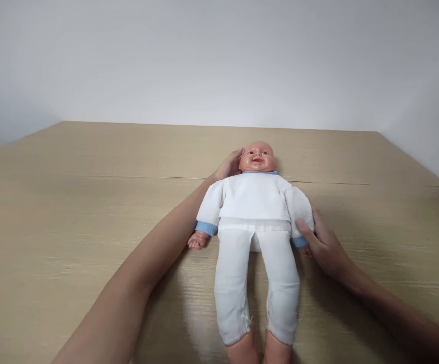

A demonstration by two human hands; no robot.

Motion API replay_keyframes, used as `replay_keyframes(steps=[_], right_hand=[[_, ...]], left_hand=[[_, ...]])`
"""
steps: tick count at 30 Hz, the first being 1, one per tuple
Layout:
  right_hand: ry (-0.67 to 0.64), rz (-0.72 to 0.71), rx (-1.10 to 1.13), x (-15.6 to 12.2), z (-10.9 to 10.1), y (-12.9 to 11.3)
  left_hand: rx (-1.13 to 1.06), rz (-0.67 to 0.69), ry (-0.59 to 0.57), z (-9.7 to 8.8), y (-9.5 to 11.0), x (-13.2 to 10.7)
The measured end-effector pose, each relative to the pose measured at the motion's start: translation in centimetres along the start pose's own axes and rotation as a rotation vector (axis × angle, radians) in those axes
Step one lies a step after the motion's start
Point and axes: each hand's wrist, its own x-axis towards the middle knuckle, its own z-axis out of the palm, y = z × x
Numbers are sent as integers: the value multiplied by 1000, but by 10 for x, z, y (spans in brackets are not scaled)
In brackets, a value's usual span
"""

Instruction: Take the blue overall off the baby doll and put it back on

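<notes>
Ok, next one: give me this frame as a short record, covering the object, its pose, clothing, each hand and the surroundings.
object: doll
pose: on its back, face up, head away from the camera, feet out of frame
clothing: white top with blue collar and cuffs, white trousers
left hand: at the side of the doll's head
right hand: holding a sleeve, thumb on top
surroundings: wood-grain table, pale wall behind
</notes>
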Motion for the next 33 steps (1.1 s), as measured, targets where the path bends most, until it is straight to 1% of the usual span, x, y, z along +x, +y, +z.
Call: replay_keyframes(steps=[3, 5, 6, 8, 11, 13, 15, 18, 20, 22, 24, 25, 26, 27, 28, 29, 30, 31, 32, 33], right_hand=[[34, -133, -135, 7, -5, 9], [44, -209, -193, 11, -11, 17], [37, -225, -193, 14, -14, 21], [11, -210, -168, 17, -20, 27], [2, -175, -161, 18, -26, 31], [22, -175, -186, 12, -29, 31], [36, -177, -201, -1, -33, 31], [100, -122, -312, -33, -42, 33], [169, -89, -428, -63, -50, 35], [222, -79, -492, -101, -58, 37], [247, -58, -461, -147, -62, 42], [245, -37, -408, -172, -62, 46], [257, -22, -341, -198, -60, 51], [325, -25, -282, -225, -56, 58], [394, -28, -230, -251, -50, 67], [430, -20, -190, -275, -43, 76], [430, 13, -173, -297, -33, 85], [391, 58, -158, -317, -23, 95], [326, 99, -125, -334, -13, 103], [281, 144, -82, -347, -3, 109]], left_hand=[[-14, 57, 177, -12, 3, -11], [-29, 84, 247, -17, 3, -25], [-24, 92, 258, -18, 3, -36], [23, 104, 256, -15, 3, -61], [122, 124, 266, -5, 1, -105], [151, 135, 338, 1, 0, -132], [151, 159, 447, 6, 0, -157], [145, 200, 595, 12, -1, -188], [149, 214, 698, 17, -4, -207], [166, 231, 824, 28, -10, -229], [191, 263, 946, 48, -25, -254], [215, 296, 1000, 62, -37, -268], [243, 339, 1042, 80, -53, -284], [292, 399, 1068, 100, -72, -300], [394, 509, 1093, 122, -93, -317], [467, 613, 1091, 144, -116, -334], [505, 677, 1068, 167, -139, -351], [531, 715, 1017, 189, -160, -368], [536, 727, 914, 209, -177, -384], [558, 714, 762, 228, -189, -399]])
